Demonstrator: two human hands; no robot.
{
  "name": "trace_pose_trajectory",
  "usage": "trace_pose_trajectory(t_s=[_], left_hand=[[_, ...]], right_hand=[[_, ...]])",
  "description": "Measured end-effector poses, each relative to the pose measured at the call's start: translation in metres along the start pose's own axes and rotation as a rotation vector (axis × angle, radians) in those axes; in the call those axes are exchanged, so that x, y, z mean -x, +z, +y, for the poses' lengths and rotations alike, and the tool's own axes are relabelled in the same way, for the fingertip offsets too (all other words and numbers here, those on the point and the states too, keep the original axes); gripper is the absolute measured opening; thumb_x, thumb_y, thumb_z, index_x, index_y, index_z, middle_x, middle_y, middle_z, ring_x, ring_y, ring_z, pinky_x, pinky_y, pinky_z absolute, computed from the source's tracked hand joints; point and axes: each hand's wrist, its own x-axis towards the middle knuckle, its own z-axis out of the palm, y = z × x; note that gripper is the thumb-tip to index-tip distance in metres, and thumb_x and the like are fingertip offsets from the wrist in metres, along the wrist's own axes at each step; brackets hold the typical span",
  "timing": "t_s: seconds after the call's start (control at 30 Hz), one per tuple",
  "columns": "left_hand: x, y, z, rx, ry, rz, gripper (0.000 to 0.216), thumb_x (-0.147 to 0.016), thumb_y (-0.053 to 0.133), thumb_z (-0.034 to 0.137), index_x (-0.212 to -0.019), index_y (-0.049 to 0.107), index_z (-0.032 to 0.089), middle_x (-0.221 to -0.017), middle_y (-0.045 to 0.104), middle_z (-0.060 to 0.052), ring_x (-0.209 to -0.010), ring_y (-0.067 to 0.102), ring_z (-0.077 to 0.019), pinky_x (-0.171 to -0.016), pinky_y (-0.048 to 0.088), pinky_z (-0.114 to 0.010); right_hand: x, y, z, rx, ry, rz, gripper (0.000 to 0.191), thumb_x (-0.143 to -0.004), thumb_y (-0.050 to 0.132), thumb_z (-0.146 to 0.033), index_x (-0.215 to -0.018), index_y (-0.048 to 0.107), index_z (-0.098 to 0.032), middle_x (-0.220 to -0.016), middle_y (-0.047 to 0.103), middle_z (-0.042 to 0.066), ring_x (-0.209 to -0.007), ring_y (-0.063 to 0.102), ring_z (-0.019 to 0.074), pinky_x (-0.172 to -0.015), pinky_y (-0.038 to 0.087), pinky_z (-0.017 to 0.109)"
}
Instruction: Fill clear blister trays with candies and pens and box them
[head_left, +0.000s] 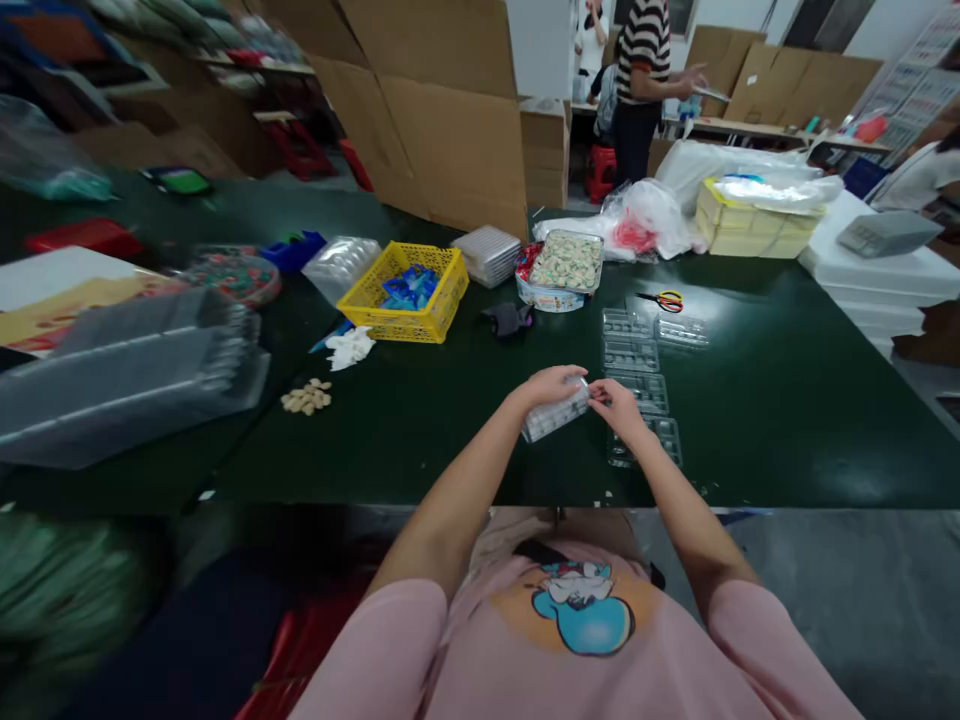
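Observation:
My left hand [550, 385] is curled over the top of a small stack of clear plastic blister trays [553, 417], holding it just above the dark green table [420, 420]. My right hand [616, 402] pinches the right end of the same stack with thumb and fingertips. Right behind my hands, several single clear trays [637, 362] lie flat in a row on the table. A few more trays [651, 440] lie under my right wrist.
A yellow basket [405, 290] with blue packets stands at the back left, a tin of small pale pieces [564, 262] beside it, scissors [663, 299] to the right. Loose pale pieces [306, 398] lie left. Tray stacks [127, 370] fill the left. A person in stripes [643, 80] stands far back.

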Motion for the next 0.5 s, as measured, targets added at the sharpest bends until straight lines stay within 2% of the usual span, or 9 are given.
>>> trace_pose_trajectory(t_s=[0.3,0.5], left_hand=[[-0.0016,-0.0043,-0.0041,0.127,0.054,-0.046,0.048,-0.082,0.053,0.028,-0.128,0.056,0.013,-0.132,0.060,-0.011,-0.118,0.057,-0.0215,-0.101,0.041,-0.030],[-0.0018,-0.0066,-0.0049,0.168,0.062,-0.066,0.047,-0.083,0.053,0.028,-0.128,0.056,0.014,-0.134,0.059,-0.011,-0.119,0.056,-0.0217,-0.102,0.040,-0.030]], right_hand=[[-0.0102,-0.0080,-0.0020,0.044,-0.064,-0.079,0.016,-0.078,0.063,-0.019,-0.094,0.063,-0.020,-0.089,0.059,0.003,-0.074,0.058,0.0155,-0.069,0.053,0.031],[-0.0093,-0.0074,-0.0031,0.028,-0.081,-0.071,0.016,-0.080,0.060,-0.021,-0.096,0.062,-0.021,-0.090,0.058,0.004,-0.075,0.057,0.0156,-0.070,0.054,0.031]])
